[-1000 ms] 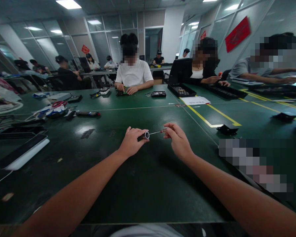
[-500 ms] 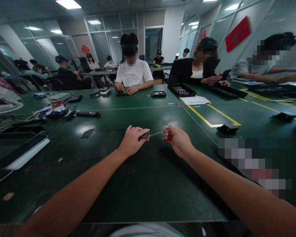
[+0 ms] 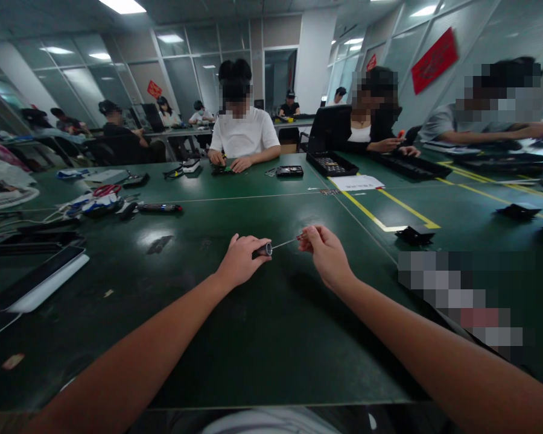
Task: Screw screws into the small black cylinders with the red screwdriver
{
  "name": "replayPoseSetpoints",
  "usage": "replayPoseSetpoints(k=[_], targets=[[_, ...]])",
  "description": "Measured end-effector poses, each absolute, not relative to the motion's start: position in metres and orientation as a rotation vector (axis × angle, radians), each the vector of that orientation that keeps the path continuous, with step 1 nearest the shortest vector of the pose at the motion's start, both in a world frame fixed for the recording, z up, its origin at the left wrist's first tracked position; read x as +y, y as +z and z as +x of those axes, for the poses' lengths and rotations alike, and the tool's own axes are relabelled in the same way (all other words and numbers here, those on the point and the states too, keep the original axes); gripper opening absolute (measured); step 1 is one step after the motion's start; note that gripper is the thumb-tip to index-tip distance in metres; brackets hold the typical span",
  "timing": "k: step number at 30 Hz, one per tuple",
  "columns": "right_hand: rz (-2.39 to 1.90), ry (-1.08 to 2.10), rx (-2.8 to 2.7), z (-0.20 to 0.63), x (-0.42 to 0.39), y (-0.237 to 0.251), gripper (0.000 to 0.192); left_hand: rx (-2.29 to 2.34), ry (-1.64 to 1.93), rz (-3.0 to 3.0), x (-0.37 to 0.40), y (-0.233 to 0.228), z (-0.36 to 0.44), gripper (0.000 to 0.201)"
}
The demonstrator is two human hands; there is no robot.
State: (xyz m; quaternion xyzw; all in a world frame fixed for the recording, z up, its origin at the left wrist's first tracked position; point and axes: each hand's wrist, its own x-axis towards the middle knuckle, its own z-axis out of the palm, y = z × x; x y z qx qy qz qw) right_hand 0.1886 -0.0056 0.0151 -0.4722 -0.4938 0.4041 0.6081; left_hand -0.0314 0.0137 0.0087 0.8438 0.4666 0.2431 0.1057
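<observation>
In the head view, my left hand is wrapped round a dark cylindrical tube, whose round, light-rimmed end faces right. My right hand is closed on a thin screwdriver. Its slim metal shaft points left to the tube's open end; I cannot tell whether the tip is inside or just touching. My fingers cover most of the screwdriver's reddish handle. Both hands are just above the green table.
Left on the table lie a black-and-white device, a dark pen-shaped tool and red-handled scissors among cables. A black bracket lies right. A co-worker in a white shirt sits opposite, near a black tray.
The fingers of my right hand have shifted slightly on the screwdriver handle. My left hand holds the tube much as before; the whole view has moved a little.
</observation>
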Motion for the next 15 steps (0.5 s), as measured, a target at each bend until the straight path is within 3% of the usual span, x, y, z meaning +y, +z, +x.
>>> replayPoseSetpoints(k=[15], targets=[[-1.088, 0.896, -1.376, 0.1898, -0.0119, 0.0188, 0.03, 1.406, 0.799, 2.459, 0.0128, 0.0106, -0.0317, 0.037]])
